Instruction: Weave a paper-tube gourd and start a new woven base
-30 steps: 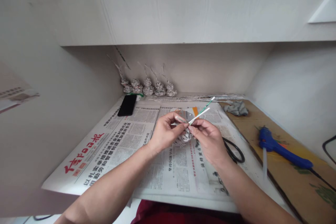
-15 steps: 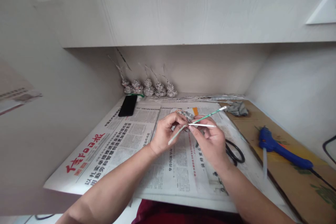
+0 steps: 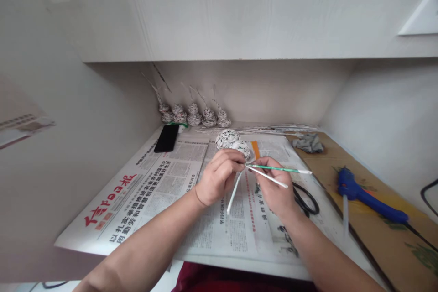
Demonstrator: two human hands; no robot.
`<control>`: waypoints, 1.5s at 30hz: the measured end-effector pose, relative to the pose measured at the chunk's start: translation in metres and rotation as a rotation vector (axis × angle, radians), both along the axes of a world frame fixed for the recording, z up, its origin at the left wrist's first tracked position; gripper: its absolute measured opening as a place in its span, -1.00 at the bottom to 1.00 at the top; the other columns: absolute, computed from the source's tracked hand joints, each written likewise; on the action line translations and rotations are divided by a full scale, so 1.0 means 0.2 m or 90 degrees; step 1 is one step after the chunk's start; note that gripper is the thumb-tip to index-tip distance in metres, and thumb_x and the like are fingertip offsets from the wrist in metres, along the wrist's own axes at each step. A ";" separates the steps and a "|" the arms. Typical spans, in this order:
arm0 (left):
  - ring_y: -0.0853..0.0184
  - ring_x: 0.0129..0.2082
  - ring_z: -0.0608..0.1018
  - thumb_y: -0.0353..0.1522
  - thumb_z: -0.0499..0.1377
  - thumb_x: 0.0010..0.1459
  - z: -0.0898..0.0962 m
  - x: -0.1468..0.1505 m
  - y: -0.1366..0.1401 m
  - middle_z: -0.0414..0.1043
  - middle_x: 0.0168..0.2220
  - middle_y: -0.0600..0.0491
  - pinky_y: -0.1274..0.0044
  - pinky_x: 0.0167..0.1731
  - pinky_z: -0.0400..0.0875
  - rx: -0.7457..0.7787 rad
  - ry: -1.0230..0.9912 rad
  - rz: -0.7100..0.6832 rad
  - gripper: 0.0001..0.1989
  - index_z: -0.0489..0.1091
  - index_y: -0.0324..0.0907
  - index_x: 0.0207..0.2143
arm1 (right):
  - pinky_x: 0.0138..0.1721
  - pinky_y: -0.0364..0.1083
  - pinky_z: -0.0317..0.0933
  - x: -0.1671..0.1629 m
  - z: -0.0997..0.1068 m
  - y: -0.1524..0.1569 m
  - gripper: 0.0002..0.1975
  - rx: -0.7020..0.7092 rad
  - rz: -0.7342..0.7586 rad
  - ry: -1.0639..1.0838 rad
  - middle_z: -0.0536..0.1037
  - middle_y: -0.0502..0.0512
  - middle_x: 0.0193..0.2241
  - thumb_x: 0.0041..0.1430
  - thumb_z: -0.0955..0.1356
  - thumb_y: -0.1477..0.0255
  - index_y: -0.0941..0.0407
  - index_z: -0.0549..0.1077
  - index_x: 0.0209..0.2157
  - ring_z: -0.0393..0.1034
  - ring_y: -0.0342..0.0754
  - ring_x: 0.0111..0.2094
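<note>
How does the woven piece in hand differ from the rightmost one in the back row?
The held piece is tipped over; the back-row piece stands upright. The held piece has three visible strips splayed from its near end; the back-row piece has a thin tail rising from its top. Both have two rounded lobes.

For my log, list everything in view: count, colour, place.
Woven piece: one, whitish, centre
Paper strips: three, one green and white, two pale, centre
Gourd-shaped pieces: five, whitish, back left
Thin rods: several, whitish, along back
Phone: one, black, back left
Green item: one, beside phone
Newspaper: uncounted, printed white, tabletop
Loop-handled tool: one, black, centre right
Glue gun: one, blue, right
Cardboard: one, brown, right
Crumpled cloth: one, grey, back right
Cables: uncounted, black, right, lower left
Panels: several, pale grey, around
Clothing: one, dark red, bottom
Left hand: one, bare, at woven piece
Right hand: one, bare, at paper strips
</note>
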State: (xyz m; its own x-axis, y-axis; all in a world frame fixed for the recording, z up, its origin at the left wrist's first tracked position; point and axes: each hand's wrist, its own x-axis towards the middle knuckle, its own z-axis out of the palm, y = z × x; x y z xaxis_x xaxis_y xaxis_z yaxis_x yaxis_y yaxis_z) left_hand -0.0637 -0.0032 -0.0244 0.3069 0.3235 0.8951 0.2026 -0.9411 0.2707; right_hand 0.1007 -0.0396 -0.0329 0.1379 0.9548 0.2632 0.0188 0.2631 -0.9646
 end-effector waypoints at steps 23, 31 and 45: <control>0.41 -0.36 0.52 -0.40 0.12 0.22 0.00 0.04 -0.02 0.43 -0.25 0.00 0.52 -0.32 0.47 -0.312 -0.154 -0.084 -0.93 0.28 -0.19 -0.35 | -0.13 -0.04 0.25 0.01 0.03 -0.02 -0.93 0.159 -0.029 -0.036 0.55 0.05 -0.31 0.21 0.35 0.39 0.03 0.50 -0.28 0.42 -0.02 -0.23; 0.51 -0.54 0.44 -0.27 0.22 0.13 0.04 0.05 -0.03 0.38 -0.25 0.04 0.67 -0.67 0.41 -0.538 -0.206 -0.150 -0.79 0.25 -0.20 -0.35 | -0.10 0.01 0.27 0.02 0.00 0.00 -0.90 0.149 -0.029 -0.065 0.57 0.09 -0.26 0.19 0.37 0.39 0.03 0.53 -0.25 0.43 0.01 -0.20; 0.37 -0.35 0.52 -0.33 0.25 0.09 0.04 0.06 0.00 0.37 -0.29 0.03 0.48 -0.46 0.61 -0.623 -0.216 -0.226 -0.79 0.27 -0.24 -0.38 | -0.30 -0.10 0.23 0.04 -0.02 0.02 -0.87 0.133 -0.018 -0.108 0.48 0.00 -0.44 0.22 0.35 0.33 0.07 0.44 -0.38 0.33 -0.12 -0.39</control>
